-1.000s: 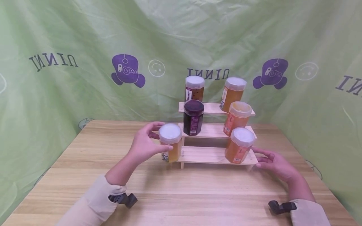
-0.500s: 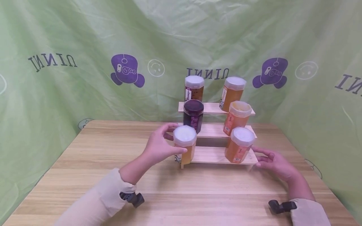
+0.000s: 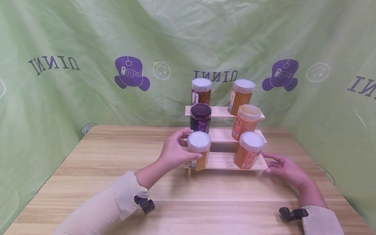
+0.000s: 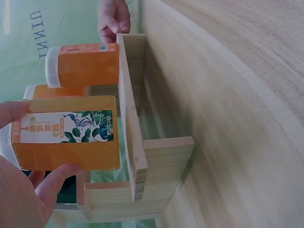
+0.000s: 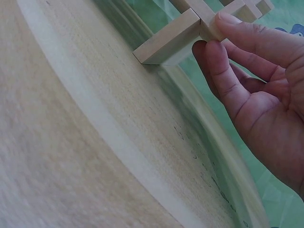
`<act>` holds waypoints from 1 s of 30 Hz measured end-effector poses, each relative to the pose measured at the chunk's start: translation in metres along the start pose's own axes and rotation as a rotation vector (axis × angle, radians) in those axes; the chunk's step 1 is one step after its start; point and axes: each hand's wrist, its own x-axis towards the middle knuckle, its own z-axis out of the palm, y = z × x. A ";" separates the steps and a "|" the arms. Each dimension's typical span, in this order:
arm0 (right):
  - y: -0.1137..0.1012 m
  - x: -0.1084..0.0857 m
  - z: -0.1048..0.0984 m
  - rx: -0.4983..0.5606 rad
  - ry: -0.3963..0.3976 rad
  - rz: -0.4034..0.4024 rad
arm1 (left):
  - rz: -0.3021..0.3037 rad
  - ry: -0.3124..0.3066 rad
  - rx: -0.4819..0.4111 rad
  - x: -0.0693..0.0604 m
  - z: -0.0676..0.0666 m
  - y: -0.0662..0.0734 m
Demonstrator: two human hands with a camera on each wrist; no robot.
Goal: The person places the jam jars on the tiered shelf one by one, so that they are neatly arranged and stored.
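Observation:
My left hand (image 3: 173, 151) grips an amber jar (image 4: 71, 152) with a white octagonal lid, fingers and thumb on opposite sides. The jar is upright over the left end of the lowest tier of a three-tier wooden shelf (image 3: 221, 160). In the left wrist view a thin gap seems to lie between its base and the board. My right hand (image 3: 289, 174) pinches the right end of that same board between thumb and fingers, as the right wrist view shows. An orange jar (image 3: 246, 156) stands on the lowest tier's right side.
The middle tier bears a dark purple jar (image 3: 200, 119) and another orange jar (image 3: 248, 120). On the top tier are a brown jar (image 3: 202, 94) and an amber jar (image 3: 242, 98). A wooden table (image 3: 205, 202) holds the shelf, before a green printed curtain (image 3: 176, 32).
My left hand has carried the amber jar rightward, from beside the shelf to over the lowest tier's left end. The right hand has stayed at the board's end.

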 end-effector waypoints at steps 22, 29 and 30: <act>-0.004 0.001 0.001 0.019 -0.005 -0.008 | 0.202 0.020 0.048 0.007 0.019 -0.020; -0.001 0.001 0.001 0.001 0.000 0.012 | 0.206 0.001 -0.016 0.007 0.021 -0.025; -0.001 0.001 0.001 0.004 0.002 0.014 | 0.196 -0.008 -0.032 0.007 0.021 -0.025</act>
